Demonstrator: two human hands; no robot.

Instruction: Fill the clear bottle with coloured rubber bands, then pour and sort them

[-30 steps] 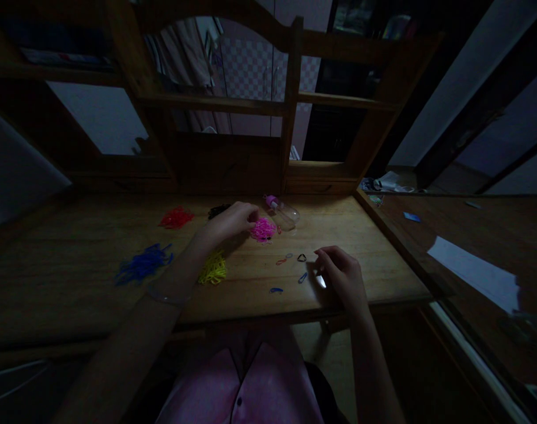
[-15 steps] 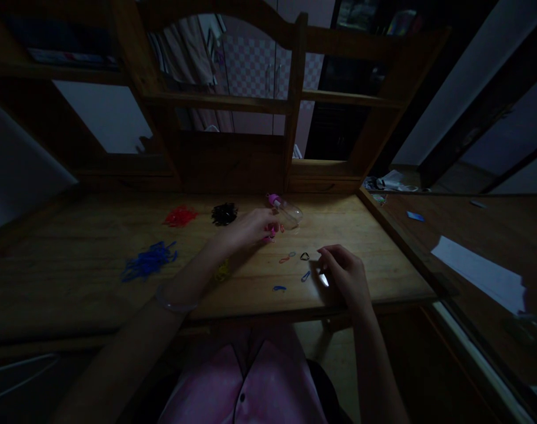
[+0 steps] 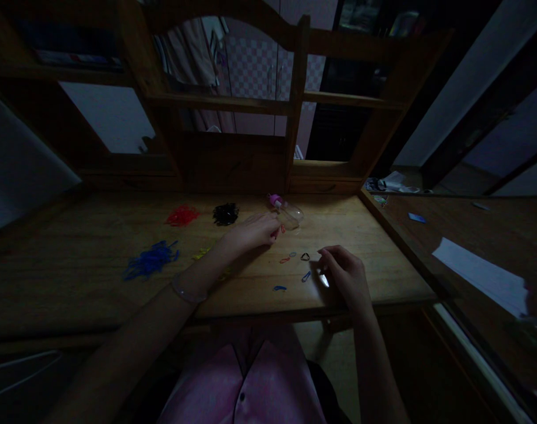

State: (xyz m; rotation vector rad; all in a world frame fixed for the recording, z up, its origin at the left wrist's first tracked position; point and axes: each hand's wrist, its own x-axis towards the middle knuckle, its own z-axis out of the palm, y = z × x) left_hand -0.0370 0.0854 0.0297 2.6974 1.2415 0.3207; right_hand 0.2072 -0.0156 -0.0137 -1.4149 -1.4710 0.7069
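Note:
My left hand (image 3: 251,231) lies palm down on the wooden desk (image 3: 96,288), with its fingers curled over the pink rubber bands, which it hides almost fully. A bit of pink-red shows at its fingertips (image 3: 281,230), just in front of a small clear bottle with a pink cap (image 3: 287,213). My right hand (image 3: 345,274) rests near the front edge with fingers curled and thumb close to forefinger; a pale shiny spot (image 3: 324,280) shows beside it. Loose rubber bands (image 3: 304,257) lie between the two hands. It is too dim to see whether the right hand holds anything.
Piles of rubber bands lie on the desk: red (image 3: 181,216), black (image 3: 225,214), blue (image 3: 150,259), and some yellow (image 3: 201,254) beside my left forearm. A wooden hutch (image 3: 295,100) rises behind. A white sheet (image 3: 480,274) lies on the surface to the right.
My left hand slid right from beside the pink pile to on top of it, which uncovered the black pile and hid most of the yellow one. My right hand stayed put.

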